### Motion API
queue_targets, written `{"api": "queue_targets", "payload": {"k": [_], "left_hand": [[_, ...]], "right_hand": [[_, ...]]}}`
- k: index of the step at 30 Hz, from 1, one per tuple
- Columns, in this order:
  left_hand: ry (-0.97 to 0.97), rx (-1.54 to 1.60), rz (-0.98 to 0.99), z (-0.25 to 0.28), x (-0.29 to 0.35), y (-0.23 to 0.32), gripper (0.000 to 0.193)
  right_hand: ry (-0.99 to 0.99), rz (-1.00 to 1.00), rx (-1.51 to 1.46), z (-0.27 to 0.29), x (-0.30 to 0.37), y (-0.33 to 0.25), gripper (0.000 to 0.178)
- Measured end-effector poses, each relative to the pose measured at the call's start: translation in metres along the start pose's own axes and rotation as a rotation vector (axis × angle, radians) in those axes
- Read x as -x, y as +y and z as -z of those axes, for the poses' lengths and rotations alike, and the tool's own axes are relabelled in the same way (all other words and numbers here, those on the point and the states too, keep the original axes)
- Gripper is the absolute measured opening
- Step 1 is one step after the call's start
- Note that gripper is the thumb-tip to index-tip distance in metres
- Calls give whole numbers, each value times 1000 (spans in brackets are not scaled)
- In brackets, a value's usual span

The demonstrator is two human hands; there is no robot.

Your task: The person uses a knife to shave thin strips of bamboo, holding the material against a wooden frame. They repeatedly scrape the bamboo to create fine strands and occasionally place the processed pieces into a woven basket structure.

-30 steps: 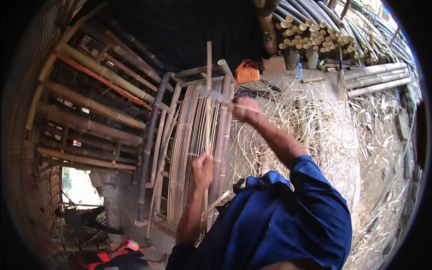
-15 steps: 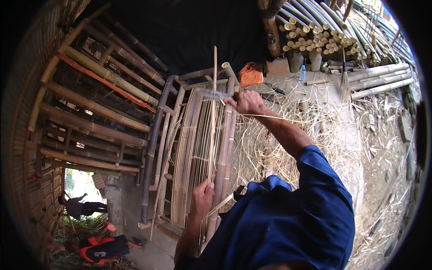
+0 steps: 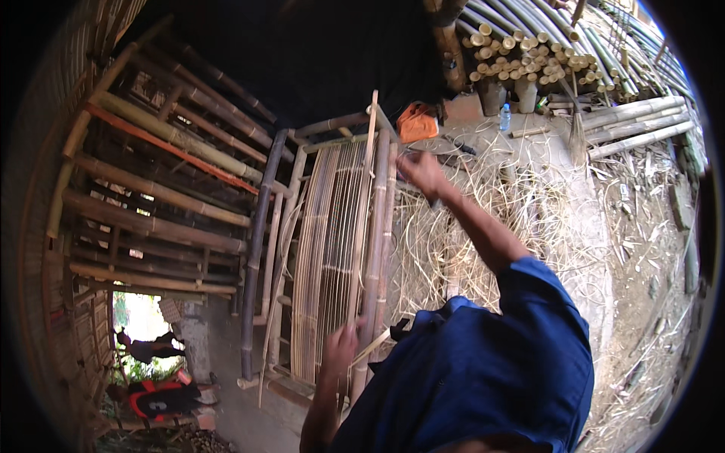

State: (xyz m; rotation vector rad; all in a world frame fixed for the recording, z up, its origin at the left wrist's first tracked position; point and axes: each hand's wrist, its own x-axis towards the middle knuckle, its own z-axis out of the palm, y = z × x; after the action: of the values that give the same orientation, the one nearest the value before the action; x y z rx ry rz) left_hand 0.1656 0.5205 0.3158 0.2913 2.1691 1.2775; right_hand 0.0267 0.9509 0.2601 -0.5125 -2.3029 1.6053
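Observation:
A long pale bamboo strip [image 3: 368,162] runs lengthwise over the right side of a bamboo frame [image 3: 375,249] with rows of thin slats [image 3: 317,226]. Near the strip's lower end, my left hand [image 3: 341,347] is closed, its fingertips on the strip; slight blur softens them. My right hand [image 3: 424,174] is off the frame's upper right corner, closed round a knife whose dark end shows below the fist. The knife's blade cannot be made out from this angle.
Loose bamboo shavings [image 3: 491,219] cover the ground at right. An orange bag [image 3: 418,123] and a water bottle [image 3: 504,117] stand beyond. Bamboo poles [image 3: 521,57] are stacked at the far right. A large bamboo structure [image 3: 162,200] fills the left; two people are at lower left.
My right hand has moved right, away from the strip, and the knife blade no longer shows across it. My left hand has moved slightly down; the strip's upper end has shifted right.

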Motion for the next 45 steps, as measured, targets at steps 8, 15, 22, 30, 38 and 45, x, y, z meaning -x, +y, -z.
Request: {"api": "queue_targets", "payload": {"k": [8, 15, 22, 30, 38, 45], "left_hand": [[-216, 242, 64, -32, -83, 12, 52], [-126, 130, -16, -27, -28, 12, 45], [56, 194, -243, -37, -126, 53, 72], [33, 88, -244, -40, -110, 60, 74], [-88, 41, -355, -24, -7, 31, 59], [-141, -104, -175, -5, 22, -10, 55]], "right_hand": [[-237, -93, -465, -103, 105, 4, 33], [54, -33, -73, 3, -7, 5, 43], [-323, 96, 503, -48, 139, -31, 74], [-179, 60, 484, -57, 123, -25, 80], [122, -67, 474, 34, 2, 12, 89], [-161, -146, -813, 35, 14, -18, 79]]}}
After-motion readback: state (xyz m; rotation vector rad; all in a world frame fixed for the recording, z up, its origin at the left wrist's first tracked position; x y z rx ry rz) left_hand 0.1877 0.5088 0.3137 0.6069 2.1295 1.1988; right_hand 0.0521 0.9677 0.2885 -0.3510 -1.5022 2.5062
